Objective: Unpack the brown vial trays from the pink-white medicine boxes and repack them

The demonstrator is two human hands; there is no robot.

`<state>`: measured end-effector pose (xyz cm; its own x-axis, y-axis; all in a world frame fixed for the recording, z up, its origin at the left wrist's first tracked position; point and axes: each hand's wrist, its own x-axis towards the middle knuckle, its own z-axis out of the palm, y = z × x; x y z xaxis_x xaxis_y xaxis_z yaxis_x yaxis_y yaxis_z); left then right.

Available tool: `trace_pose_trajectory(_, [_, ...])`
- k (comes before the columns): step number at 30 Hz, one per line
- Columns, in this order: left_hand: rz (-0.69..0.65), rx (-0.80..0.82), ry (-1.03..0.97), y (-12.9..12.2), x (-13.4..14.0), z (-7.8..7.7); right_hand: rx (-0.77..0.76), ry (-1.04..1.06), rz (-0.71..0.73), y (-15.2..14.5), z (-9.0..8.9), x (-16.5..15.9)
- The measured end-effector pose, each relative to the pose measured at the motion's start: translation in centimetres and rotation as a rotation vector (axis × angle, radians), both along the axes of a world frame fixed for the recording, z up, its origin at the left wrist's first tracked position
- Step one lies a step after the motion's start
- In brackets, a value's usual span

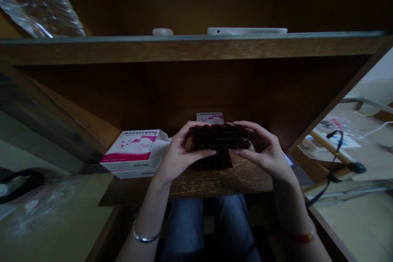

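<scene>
My left hand [181,151] and my right hand [264,147] grip a dark amber, glossy bundle [221,137] from its two ends, above the lower shelf. It looks like stacked ridged rows; its exact kind is too dark to tell. Both thumbs lie along the near side, and the other fingers curl round the far side. Beneath it, a similar dark piece [215,161] rests on the wooden shelf [196,186], partly covered by what I hold. Left of my left hand lies a white and magenta carton [132,151] with an open flap. A smaller printed box [209,118] shows behind the bundle.
An upper shelf edge [190,49] runs across above my hands. On it are a white flat object [247,31], a small pale object [162,32] and clear plastic wrap [39,4]. A dark cable [333,163] hangs at right, beside a cluttered table [373,155].
</scene>
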<state>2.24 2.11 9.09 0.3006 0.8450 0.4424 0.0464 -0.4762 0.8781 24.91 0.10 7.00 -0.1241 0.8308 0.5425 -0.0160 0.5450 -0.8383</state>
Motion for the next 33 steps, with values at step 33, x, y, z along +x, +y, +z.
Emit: trace_pose_trajectory(33, [0.164,-0.74,-0.419,-1.3,1.5,2.3,-0.067,0.063,0.013,-0.2,-0.3,-0.4])
